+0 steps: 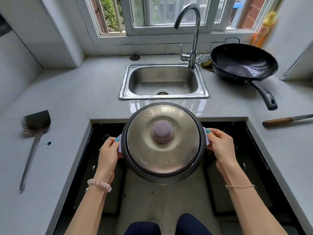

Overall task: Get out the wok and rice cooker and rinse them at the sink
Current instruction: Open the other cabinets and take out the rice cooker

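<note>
Above the open stove recess, I'm gripping the lidded rice cooker by both side handles, left hand and right hand, the wok already waiting beside the sink, neither yet rinsed.

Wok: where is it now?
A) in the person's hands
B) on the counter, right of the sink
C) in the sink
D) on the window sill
B: the wok rests on the counter right of the sink; the left hand and right hand grip the cooker.
</note>
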### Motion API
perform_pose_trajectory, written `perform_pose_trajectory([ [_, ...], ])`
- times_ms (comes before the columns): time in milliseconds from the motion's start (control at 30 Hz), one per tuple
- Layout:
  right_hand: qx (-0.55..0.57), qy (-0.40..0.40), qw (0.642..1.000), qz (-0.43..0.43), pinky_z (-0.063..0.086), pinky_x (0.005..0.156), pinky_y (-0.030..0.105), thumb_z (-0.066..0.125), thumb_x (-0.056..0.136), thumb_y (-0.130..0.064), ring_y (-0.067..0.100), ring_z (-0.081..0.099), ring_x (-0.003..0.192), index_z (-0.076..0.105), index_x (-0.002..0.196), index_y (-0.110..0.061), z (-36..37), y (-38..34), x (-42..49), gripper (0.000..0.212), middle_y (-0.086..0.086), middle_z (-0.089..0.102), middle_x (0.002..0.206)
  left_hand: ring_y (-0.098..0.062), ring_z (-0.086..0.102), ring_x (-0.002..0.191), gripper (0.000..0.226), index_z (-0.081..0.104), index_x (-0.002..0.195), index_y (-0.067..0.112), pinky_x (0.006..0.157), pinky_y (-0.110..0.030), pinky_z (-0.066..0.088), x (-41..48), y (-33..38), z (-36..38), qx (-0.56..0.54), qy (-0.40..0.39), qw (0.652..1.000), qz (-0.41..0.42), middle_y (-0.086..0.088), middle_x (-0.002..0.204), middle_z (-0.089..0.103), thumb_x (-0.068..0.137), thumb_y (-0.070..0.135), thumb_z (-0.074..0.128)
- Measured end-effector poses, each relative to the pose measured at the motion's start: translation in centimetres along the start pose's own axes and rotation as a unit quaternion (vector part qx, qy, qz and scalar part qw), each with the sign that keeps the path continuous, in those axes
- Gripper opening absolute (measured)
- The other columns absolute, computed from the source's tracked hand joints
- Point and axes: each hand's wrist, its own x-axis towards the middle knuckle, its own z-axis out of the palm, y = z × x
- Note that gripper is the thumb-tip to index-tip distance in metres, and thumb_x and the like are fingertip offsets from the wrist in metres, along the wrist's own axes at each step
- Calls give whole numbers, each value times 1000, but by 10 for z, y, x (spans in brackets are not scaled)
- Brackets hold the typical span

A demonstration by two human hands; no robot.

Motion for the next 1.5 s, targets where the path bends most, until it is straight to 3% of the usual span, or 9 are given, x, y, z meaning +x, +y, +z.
perform_pose_trajectory([
  [133,22,-12,1000,-8,51,69,29,57,92,-11,16,62,77,70,88,-16,-4,-26,8,14,2,70,81,-12,42,59,30,47,66,14,55,-27,35,-1,32,6,16,3,999,34,4,58,48,95,8,42],
  [333,98,-73,992,39,44,56,22,56,88,-5,1,46,38,59,45,-12,-11,-59,23,44,-6,50,41,-18,42,60,22,48,73,9,52,-29,35,-2,72,16,2,21,998,66,-7,65,47,94,7,40],
  [533,140,-100,984,45,45,61,26,58,87,-4,10,41,46,56,60,-8,-6,-82,45,27,2,46,48,-16,44,60,28,49,66,11,57,-30,38,0,93,22,25,46,995,82,-4,62,49,94,10,42],
  [667,138,-133,981,44,39,45,17,58,87,-1,10,29,43,51,57,-8,12,-92,65,31,2,36,50,-16,46,62,28,50,67,12,59,-28,38,8,98,15,38,66,993,91,-4,65,51,94,12,44],
  [767,105,-169,979,39,41,48,18,56,88,-2,7,36,40,52,59,-8,36,-103,75,30,-2,41,43,-16,45,61,27,49,68,11,56,-27,38,20,102,3,28,84,993,83,-6,66,50,94,12,45],
  [900,45,-191,980,12,48,61,24,53,90,-2,5,45,40,56,64,-7,85,-117,92,27,-3,48,43,-13,46,52,26,49,70,8,50,-21,42,49,113,-16,23,111,991,75,-6,62,50,95,8,44],
  [1033,38,-214,976,-7,39,36,11,51,90,3,2,42,30,52,60,-5,154,-127,116,31,-4,45,36,-9,48,46,29,49,65,9,51,-21,39,101,120,-49,14,134,989,65,-1,52,52,94,8,45],
  [1300,-7,-254,967,-5,47,45,14,52,90,-1,6,49,41,59,65,-6,333,-148,176,26,4,51,51,-12,49,50,28,46,65,10,55,-26,39,239,148,-134,16,176,984,38,-4,55,52,92,7,43],
  [1500,-38,-259,965,-8,43,39,9,48,94,-3,8,51,44,54,66,-7,459,-161,207,29,8,49,60,-17,47,57,30,43,66,11,58,-27,40,335,159,-188,28,186,982,3,-7,63,51,96,8,38],
])
